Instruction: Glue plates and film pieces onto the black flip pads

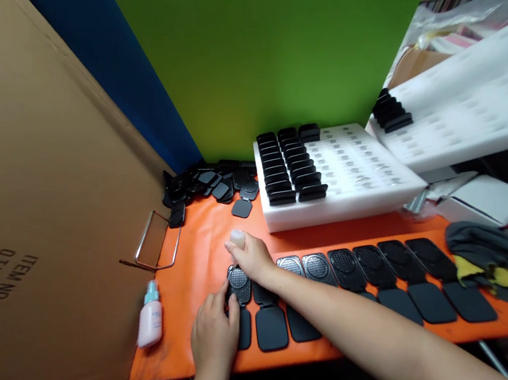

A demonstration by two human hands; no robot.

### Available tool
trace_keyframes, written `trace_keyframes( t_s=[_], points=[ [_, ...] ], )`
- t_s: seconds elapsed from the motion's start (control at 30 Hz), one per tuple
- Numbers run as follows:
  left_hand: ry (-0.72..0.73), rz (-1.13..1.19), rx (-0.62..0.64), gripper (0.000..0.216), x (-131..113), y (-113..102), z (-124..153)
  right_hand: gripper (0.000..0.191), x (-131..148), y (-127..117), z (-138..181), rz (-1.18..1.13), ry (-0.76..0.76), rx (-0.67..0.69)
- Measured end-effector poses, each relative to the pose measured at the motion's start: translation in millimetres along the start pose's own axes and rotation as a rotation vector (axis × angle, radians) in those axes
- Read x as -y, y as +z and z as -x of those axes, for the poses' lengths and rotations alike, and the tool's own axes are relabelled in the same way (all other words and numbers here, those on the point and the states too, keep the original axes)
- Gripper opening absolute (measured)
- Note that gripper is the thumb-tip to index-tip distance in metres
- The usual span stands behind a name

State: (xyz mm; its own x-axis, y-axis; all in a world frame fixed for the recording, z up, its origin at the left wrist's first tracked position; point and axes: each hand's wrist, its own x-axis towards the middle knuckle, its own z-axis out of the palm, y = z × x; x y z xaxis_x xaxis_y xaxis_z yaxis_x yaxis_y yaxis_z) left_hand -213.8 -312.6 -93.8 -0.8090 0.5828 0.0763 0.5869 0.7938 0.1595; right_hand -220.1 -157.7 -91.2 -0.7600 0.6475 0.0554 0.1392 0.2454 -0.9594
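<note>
My right hand (256, 260) is closed around a small white bottle-like thing (237, 238), only its rounded pale end showing above my fingers. It is over the left end of a row of black hinged flip pieces, which lie unfolded, each with a textured upper half and a smooth lower half. My left hand (214, 328) grips the side of the leftmost black flip piece (239, 285) with thumb and forefinger, covering part of its smooth half. Beside it lies another black flip piece (271, 328), partly hidden under my right hand. My right forearm crosses over the middle of the row.
A white foam tray (348, 208) holds rows of upright black pieces; a second foam tray (466, 98) stands to its right. A heap of black pieces (214, 180) is at the back. A pink spray bottle (150, 319), bent wire frame (160, 267), cardboard (41, 185) and grey-yellow cloth (501, 260) flank the orange surface.
</note>
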Motion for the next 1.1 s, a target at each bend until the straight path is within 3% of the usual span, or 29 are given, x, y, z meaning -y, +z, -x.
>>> trace_keyframes(
  t_s=[0.2,0.43,0.73,0.97,1.1],
  points=[
    [0.002,0.001,0.007,0.037,0,0,0,0.026,-6,-7,5,-0.220,0.163,-0.022],
    [0.018,-0.046,0.020,0.037,0,1,0,0.023,0,-16,32,-0.105,0.058,0.048],
    [0.020,-0.012,0.013,0.038,0,0,0,0.023,0,-21,36,0.076,-0.051,0.067],
    [0.031,-0.005,0.003,0.038,0,2,1,0.022,1,-28,30,0.044,-0.048,0.034],
    [0.026,0.038,-0.056,0.037,3,1,3,0.026,-8,-35,17,-0.176,0.106,0.008]
  ],
)
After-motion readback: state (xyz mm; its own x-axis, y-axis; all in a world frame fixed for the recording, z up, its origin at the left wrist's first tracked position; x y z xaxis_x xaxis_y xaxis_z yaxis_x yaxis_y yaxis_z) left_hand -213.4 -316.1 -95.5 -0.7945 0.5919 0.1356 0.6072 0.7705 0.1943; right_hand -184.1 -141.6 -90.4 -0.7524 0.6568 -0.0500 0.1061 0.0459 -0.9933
